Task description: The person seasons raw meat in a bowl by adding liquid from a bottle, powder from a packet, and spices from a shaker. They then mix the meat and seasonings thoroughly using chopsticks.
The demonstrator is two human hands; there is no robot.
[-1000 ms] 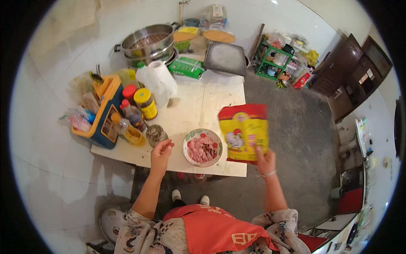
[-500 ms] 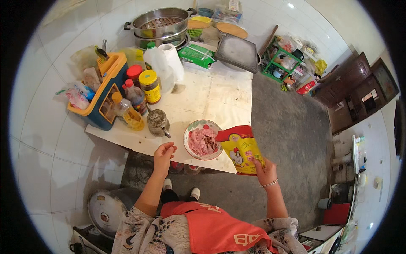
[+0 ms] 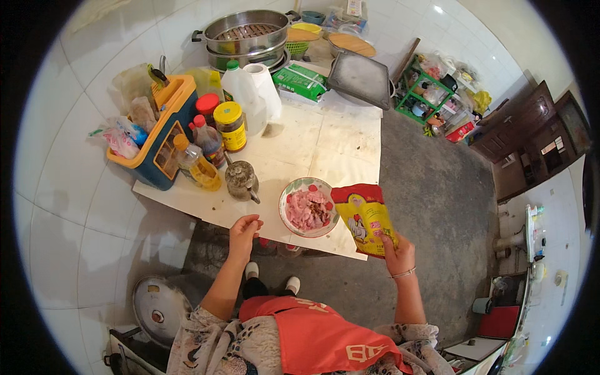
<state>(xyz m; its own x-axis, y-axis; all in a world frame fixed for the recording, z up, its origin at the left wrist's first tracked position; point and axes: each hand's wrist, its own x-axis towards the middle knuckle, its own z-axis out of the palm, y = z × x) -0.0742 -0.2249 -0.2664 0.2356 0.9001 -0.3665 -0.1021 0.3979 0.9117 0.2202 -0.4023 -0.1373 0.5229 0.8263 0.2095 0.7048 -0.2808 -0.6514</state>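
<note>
head view: cluttered white table (image 3: 325, 134) on grey floor (image 3: 431, 187), white-tiled walls (image 3: 75, 206)

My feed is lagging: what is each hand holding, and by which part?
Right hand grips the red-and-yellow plastic pouch by its bottom corner; left hand holds nothing visible.

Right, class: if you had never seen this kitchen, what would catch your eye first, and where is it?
Most likely the red and yellow packet, held in the right hand and tilted over the bowl of pink chopped meat at the near edge of the table. The left hand hovers empty beside it, and further left an orange and blue caddy stands crowded with bottles.
</note>
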